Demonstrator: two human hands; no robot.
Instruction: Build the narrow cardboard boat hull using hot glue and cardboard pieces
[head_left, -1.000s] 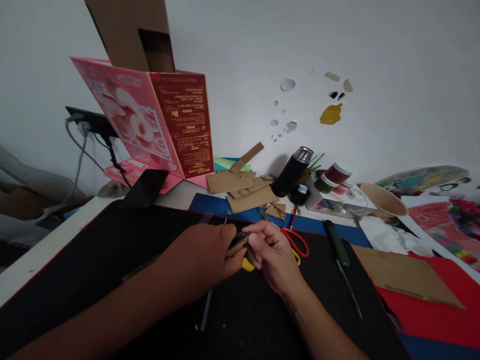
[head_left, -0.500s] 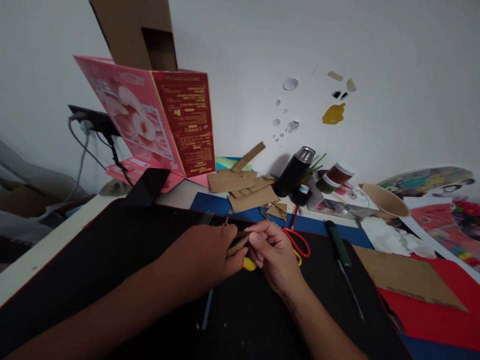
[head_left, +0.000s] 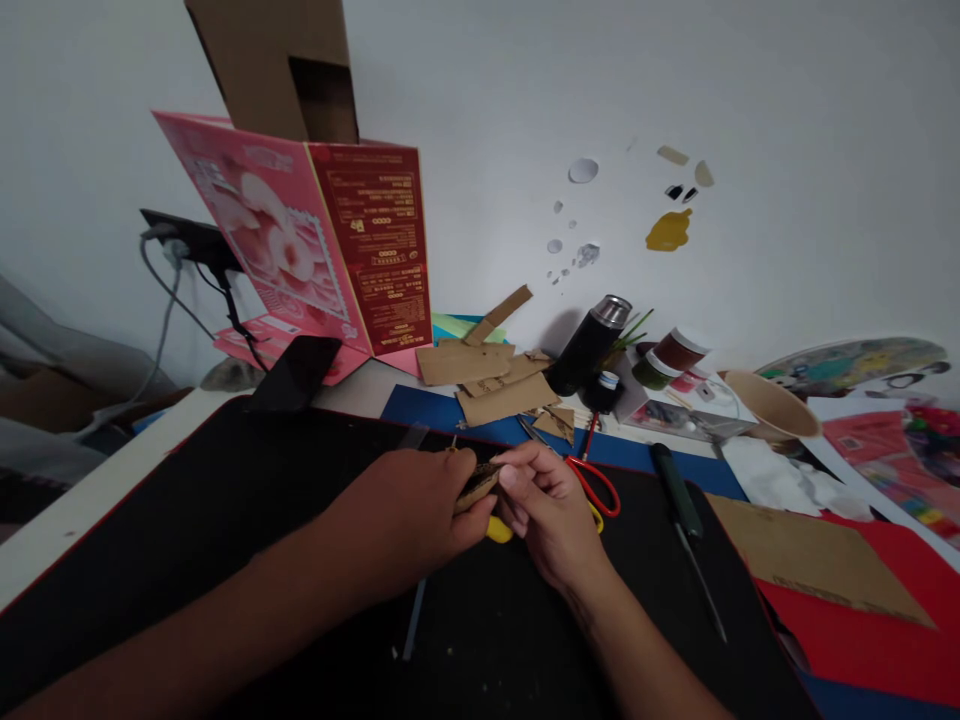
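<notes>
A small brown piece of cardboard (head_left: 475,494) is held above the black mat (head_left: 262,520), its corrugated edge showing. My left hand (head_left: 409,505) is closed round its left side, thumb and fingers pinching it. At its right end, the thumb and fingertips of my right hand (head_left: 551,500) are pressed together on it. A thin pointed tip sticks up by my left fingers; I cannot tell what it belongs to. Beneath the hands lies something with a yellow handle (head_left: 499,530), mostly covered. Red-handled scissors (head_left: 600,490) rest just beyond my right hand.
Cardboard scraps (head_left: 506,385) lie behind the hands, beside a black thermos (head_left: 592,345). A green-handled tool with a thin blade (head_left: 679,495) is on the mat's right. At the left back are a phone (head_left: 294,375) and a pink box (head_left: 281,240). A cardboard sheet (head_left: 817,555) covers red paper.
The view has shifted very slightly. Both hands keep the same hold on the cardboard, with hardly any visible movement.
</notes>
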